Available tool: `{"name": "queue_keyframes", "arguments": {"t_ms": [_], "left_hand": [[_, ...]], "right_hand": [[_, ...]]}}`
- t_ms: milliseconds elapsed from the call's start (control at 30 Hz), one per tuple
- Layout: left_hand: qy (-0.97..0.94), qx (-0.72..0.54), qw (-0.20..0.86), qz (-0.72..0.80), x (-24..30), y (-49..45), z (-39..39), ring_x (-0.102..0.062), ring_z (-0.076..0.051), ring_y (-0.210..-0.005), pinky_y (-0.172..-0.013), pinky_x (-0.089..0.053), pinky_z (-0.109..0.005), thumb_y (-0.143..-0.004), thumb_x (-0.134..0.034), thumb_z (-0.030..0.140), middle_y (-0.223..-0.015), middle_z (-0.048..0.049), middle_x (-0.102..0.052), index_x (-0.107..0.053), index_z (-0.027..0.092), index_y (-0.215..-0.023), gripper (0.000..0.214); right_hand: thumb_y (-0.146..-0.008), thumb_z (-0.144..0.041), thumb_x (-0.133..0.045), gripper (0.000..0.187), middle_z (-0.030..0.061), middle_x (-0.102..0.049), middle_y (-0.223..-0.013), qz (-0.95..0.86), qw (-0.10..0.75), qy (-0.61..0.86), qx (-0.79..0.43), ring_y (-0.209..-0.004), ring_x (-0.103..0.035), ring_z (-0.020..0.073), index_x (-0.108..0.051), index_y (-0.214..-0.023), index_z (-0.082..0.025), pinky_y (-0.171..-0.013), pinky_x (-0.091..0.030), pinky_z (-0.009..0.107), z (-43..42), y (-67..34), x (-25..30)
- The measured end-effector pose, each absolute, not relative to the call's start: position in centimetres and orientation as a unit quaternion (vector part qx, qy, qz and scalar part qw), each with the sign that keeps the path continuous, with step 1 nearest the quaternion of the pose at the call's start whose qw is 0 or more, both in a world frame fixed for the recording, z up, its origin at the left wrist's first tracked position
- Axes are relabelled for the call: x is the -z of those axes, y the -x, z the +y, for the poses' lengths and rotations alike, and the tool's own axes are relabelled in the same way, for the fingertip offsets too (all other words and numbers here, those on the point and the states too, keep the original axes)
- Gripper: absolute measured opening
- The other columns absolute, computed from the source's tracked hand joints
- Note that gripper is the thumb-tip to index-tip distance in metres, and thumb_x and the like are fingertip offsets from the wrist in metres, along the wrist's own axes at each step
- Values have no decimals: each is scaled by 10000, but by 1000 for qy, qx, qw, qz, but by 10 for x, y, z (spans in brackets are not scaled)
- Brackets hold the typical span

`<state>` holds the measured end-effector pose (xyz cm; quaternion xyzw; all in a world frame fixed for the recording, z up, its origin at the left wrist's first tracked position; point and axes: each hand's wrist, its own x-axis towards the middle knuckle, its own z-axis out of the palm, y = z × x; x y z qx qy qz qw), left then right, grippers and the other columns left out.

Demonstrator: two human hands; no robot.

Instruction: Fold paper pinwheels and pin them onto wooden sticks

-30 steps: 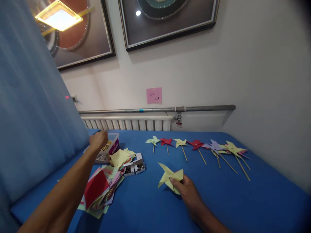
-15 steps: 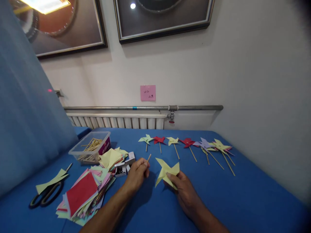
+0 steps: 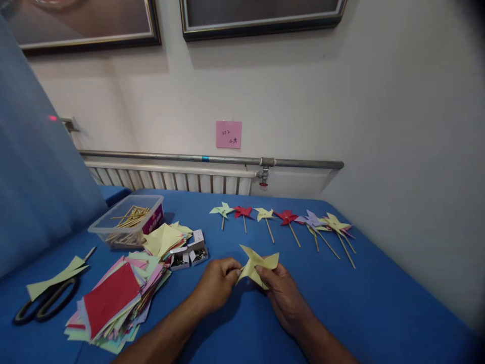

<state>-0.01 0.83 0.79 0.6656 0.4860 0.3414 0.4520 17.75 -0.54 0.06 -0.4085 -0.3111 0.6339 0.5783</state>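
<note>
Between my hands is a yellow paper pinwheel (image 3: 252,263) with folded blades. My right hand (image 3: 284,290) is closed on it, the thumb pressed near its centre. My left hand (image 3: 219,280) is closed around a thin wooden stick, mostly hidden by the fingers, and it meets the pinwheel's left side. Whether the stick touches the paper's centre I cannot tell. Just left of my left hand stand small open boxes (image 3: 189,255) of dark metal pins. Further left lies a stack of coloured paper (image 3: 111,298) with a red sheet on top.
Finished pinwheels on sticks, among them a red one (image 3: 287,217) and a purple one (image 3: 311,220), lie in a row along the back. A clear plastic tub (image 3: 157,212) holds sticks. Black-handled scissors (image 3: 49,303) lie at left under yellow-green paper. A blue curtain (image 3: 38,151) hangs at left.
My left hand has moved right with the stick, up to the yellow pinwheel in my right hand. The view has tilted down slightly and shifted.
</note>
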Motion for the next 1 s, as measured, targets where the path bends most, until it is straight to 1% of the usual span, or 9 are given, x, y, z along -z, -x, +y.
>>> {"name": "queue_keyframes", "arguments": {"t_ms": [133, 200, 333, 400, 600, 767, 867, 1000], "left_hand": [[-664, -343, 449, 490, -8, 0, 6, -475, -132, -614, -602, -356, -255, -835, -514, 312, -653, 37, -557, -632, 189, -784, 178], [-663, -343, 450, 491, -7, 0, 6, -480, -133, -608, -598, -357, -254, -838, -516, 316, -646, 37, -551, -622, 193, -769, 177], [-660, -342, 449, 496, -7, 0, 8, -497, -137, -594, -591, -360, -257, -839, -519, 331, -641, 35, -542, -621, 193, -752, 192], [-660, -337, 449, 500, -8, 0, 7, -500, -137, -578, -584, -361, -259, -842, -515, 338, -643, 34, -548, -628, 192, -759, 202], [-658, -323, 453, 507, -11, -1, 5, -488, -130, -546, -573, -354, -260, -845, -504, 336, -627, 32, -552, -598, 199, -714, 212], [-659, -321, 444, 515, -11, -1, 4, -485, -136, -557, -575, -343, -263, -851, -499, 317, -618, 33, -544, -602, 205, -717, 203], [-660, -321, 443, 515, -11, -1, 5, -491, -140, -566, -576, -347, -266, -856, -502, 324, -619, 29, -551, -603, 208, -712, 211], [-659, -319, 446, 514, -11, -1, 5, -492, -141, -563, -582, -360, -271, -850, -501, 316, -629, 26, -565, -611, 203, -721, 203]], "right_hand": [[-599, -379, -964, 371, -42, -682, -665, -329, 580, 413, -621, -664, -601, 174, -698, -800, -217, -685, -484, 295, -5, -177, 1], [-593, -380, -963, 375, -36, -694, -682, -332, 580, 417, -616, -674, -605, 177, -705, -808, -215, -694, -487, 295, -5, -177, 2], [-594, -406, -960, 403, 9, -760, -781, -338, 574, 422, -615, -728, -652, 208, -736, -860, -203, -734, -509, 318, -3, -177, 4], [-599, -413, -957, 406, 20, -772, -799, -338, 571, 425, -616, -744, -669, 221, -742, -870, -201, -745, -516, 327, -2, -177, 6], [-576, -410, -977, 423, 3, -758, -761, -334, 573, 424, -617, -719, -652, 203, -741, -853, -195, -729, -506, 315, -1, -178, 7], [-584, -408, -976, 404, -14, -733, -742, -333, 574, 421, -619, -703, -633, 189, -737, -834, -201, -723, -500, 311, -3, -177, 5], [-584, -410, -977, 402, -8, -732, -749, -334, 579, 429, -608, -709, -630, 193, -728, -826, -207, -706, -493, 310, -4, -177, 5], [-591, -419, -976, 408, -4, -728, -751, -340, 581, 426, -604, -731, -635, 200, -731, -837, -205, -726, -498, 316, -3, -176, 6]]}}
